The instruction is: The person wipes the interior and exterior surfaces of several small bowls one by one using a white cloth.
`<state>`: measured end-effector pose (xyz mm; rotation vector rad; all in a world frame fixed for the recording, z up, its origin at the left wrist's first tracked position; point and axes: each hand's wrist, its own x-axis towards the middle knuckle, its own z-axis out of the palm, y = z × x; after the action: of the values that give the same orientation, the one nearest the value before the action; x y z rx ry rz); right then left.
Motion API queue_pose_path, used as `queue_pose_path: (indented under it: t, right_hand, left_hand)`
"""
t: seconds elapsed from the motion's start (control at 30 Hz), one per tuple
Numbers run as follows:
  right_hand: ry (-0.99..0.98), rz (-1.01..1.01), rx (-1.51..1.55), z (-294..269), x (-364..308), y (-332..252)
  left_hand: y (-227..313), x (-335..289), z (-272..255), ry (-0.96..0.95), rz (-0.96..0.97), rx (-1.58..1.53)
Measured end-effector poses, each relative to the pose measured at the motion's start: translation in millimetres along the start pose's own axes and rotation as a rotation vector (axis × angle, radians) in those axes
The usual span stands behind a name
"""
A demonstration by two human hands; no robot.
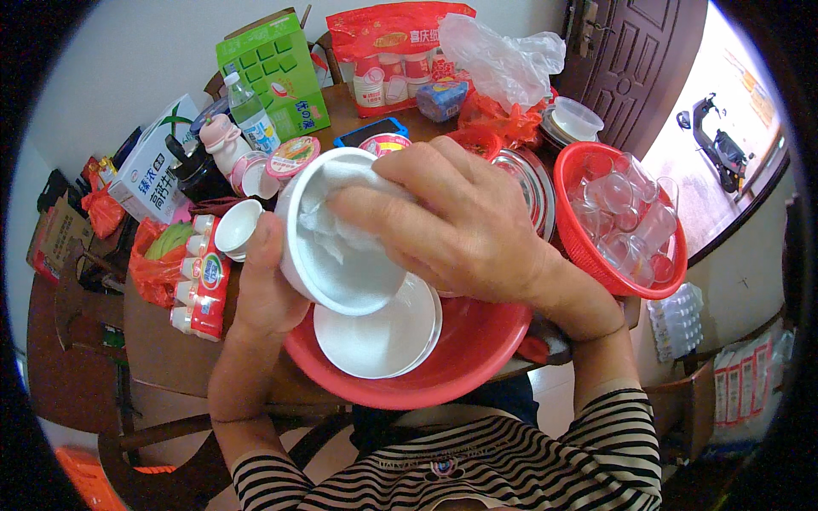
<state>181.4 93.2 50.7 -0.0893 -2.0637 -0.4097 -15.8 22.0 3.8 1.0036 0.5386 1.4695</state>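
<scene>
My left hand (262, 285) is closed on the side of a white bowl (348, 279), tilted so that its inside faces me. Pressed into the bowl by the bent fingers of my right hand (477, 217) is a crumpled white tissue or cloth (322, 220); I cannot tell which. Directly beneath, stacked white bowls (371, 342) sit in a red plastic basin (486, 353) at the table's near edge. The held bowl hides part of the stack.
At the right, a red basket (588, 264) holds several clear glasses (630, 226). Left of the basin stand small white cups (239, 226) and a pack of small bottles (204, 277). Behind are a clear bottle (249, 115), a green box (277, 77) and a red pack of paper cups (392, 72).
</scene>
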Motion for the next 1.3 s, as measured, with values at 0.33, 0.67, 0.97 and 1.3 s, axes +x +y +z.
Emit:
queue_pose_path:
  t: [0.33, 0.67, 0.97, 1.3]
  right_hand:
    - [0.114, 0.264, 0.514, -7, 4, -4]
    - [0.047, 0.132, 0.386, 6, -2, -14]
    - [-0.225, 0.148, 0.882, -2, -2, -4]
    - [-0.204, 0.056, 0.695, -3, 1, -3]
  left_hand:
    - [-2, -5, 2, -0.007, -0.015, 0.141]
    - [4, -10, 19, -0.093, -0.111, 0.401]
    - [12, -1, 35, -0.078, -0.05, 0.405]
    - [4, -7, 12, -0.032, -0.013, 0.304]
